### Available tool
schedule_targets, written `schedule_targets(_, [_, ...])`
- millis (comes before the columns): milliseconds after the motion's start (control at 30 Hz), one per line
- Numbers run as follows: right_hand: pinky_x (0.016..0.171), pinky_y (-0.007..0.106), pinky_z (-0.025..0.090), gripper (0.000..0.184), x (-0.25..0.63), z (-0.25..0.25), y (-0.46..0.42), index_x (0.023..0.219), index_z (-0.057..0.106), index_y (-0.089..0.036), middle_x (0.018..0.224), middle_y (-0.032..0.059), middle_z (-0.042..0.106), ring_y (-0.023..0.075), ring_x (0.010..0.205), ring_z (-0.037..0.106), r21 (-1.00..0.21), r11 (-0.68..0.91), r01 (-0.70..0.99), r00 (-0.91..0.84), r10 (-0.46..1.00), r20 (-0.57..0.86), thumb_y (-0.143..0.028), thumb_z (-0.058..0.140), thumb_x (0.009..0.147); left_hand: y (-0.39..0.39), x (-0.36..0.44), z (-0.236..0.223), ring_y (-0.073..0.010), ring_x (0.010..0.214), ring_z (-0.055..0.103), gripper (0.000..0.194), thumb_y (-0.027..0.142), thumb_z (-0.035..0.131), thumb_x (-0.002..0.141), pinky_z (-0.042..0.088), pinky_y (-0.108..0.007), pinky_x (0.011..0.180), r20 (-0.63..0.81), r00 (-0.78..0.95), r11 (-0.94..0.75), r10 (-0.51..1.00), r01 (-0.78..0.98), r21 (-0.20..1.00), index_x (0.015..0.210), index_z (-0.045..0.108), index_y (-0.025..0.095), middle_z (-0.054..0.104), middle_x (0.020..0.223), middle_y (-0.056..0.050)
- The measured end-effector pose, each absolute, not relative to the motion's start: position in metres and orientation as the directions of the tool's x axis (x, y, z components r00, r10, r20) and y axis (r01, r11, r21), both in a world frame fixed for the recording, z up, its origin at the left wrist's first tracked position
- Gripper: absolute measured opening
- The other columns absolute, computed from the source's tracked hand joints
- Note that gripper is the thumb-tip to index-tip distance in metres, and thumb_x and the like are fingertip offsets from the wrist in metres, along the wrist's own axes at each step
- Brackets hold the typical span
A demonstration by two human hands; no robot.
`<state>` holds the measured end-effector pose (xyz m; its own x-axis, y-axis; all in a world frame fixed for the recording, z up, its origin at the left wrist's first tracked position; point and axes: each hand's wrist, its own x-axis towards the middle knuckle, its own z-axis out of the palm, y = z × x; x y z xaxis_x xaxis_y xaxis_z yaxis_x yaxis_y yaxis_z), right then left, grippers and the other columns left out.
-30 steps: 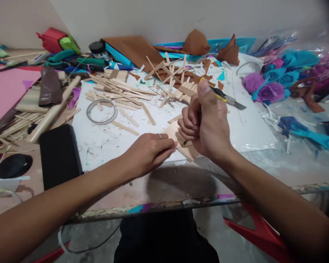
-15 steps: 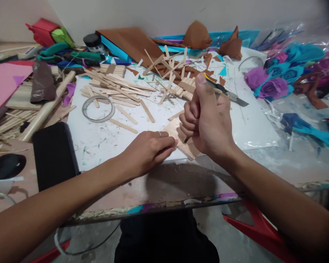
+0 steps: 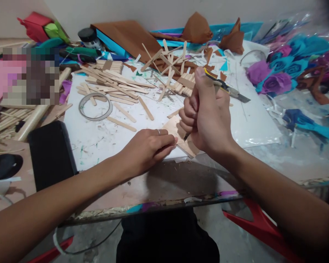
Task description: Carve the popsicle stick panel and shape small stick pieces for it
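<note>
My left hand (image 3: 153, 148) is closed, its fingertips pressing on a thin, pale wooden sheet (image 3: 171, 126) near the table's front edge. A ring shows on one finger. Above the sheet's right part, my right hand (image 3: 208, 109) makes a fist with the thumb on top. From under its curled fingers a thin tool's dark tip (image 3: 186, 136) points down at the sheet; the fist hides the rest of that tool. Just behind my right hand is a yellow-and-black utility knife (image 3: 227, 89), blade out to the right. Whether it touches the hand I cannot tell.
Craft sticks (image 3: 112, 86) lie heaped on the white board (image 3: 87, 146), beside a tape roll (image 3: 80, 109). A black phone (image 3: 52, 155) lies at left. Paper flowers (image 3: 276, 80) are at right, brown paper (image 3: 126, 36) behind. A red chair (image 3: 254, 226) stands below the edge.
The view has shifted slightly. The dark tip under my right fist now shows more clearly, close to the sheet. My left hand stays on the sheet.
</note>
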<state>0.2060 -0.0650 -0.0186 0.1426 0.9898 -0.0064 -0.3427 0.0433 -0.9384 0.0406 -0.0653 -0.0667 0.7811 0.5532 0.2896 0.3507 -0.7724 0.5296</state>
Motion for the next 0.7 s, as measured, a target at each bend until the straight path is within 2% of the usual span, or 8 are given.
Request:
schedule_targets(133, [0.036,0.027,0.004,0.073,0.207,-0.02,-0.058,0.065,0.021,-0.024,0.051,-0.0092,0.016,0.006,0.042,0.01,-0.927,-0.009,-0.376,0.157,0.985,-0.073,-0.074,0.073,0.079,-0.065,0.04,-0.067,-0.0114,0.068,0.057,0.019,0.021,0.055,0.104,0.041,-0.023,0.064,0.293,0.786,-0.777,0.545,0.342,0.528,0.093,0.07,0.016,0.064,0.078,-0.001])
schedule_targets(200, [0.036,0.025,0.004,0.072,0.208,-0.02,-0.055,0.065,0.025,-0.024,0.052,-0.0095,0.016,0.0061,0.042,0.009,-0.917,-0.051,-0.395,0.11,0.989,-0.102,-0.076,0.073,0.076,-0.065,0.04,-0.067,-0.0116,0.069,0.058,0.02,0.021,0.054,0.104,0.041,-0.023,0.065,0.284,0.786,-0.772,0.549,0.348,0.531,0.093,0.07,0.016,0.065,0.079,-0.001])
schedule_targets(367, [0.037,0.025,0.006,0.07,0.209,-0.02,-0.054,0.066,0.03,-0.023,0.05,-0.0082,0.021,0.0071,0.042,0.012,-0.906,-0.094,-0.412,-0.001,0.995,-0.103,-0.084,0.061,0.079,-0.065,0.041,-0.066,-0.0121,0.069,0.058,0.023,0.022,0.053,0.104,0.04,-0.024,0.065,0.263,0.79,-0.772,0.554,0.368,0.519,0.089,0.069,0.017,0.065,0.077,-0.001])
schedule_targets(567, [0.036,0.024,0.001,0.071,0.205,-0.022,-0.054,0.066,0.027,-0.023,0.05,-0.0097,0.016,0.0066,0.042,0.007,-0.902,-0.043,-0.43,0.146,0.982,-0.117,-0.084,0.06,0.079,-0.063,0.042,-0.066,-0.0115,0.064,0.052,0.023,0.021,0.054,0.103,0.038,-0.024,0.062,0.293,0.791,-0.783,0.537,0.338,0.523,0.083,0.065,0.016,0.059,0.071,0.001])
schedule_targets(700, [0.035,0.024,0.003,0.069,0.201,-0.025,-0.053,0.066,0.028,-0.024,0.05,-0.0098,0.019,0.0057,0.04,0.009,-0.908,-0.041,-0.417,0.195,0.972,-0.134,-0.082,0.063,0.08,-0.064,0.041,-0.067,-0.012,0.067,0.055,0.023,0.022,0.053,0.104,0.039,-0.024,0.064,0.269,0.797,-0.779,0.54,0.352,0.52,0.087,0.066,0.017,0.063,0.076,0.0])
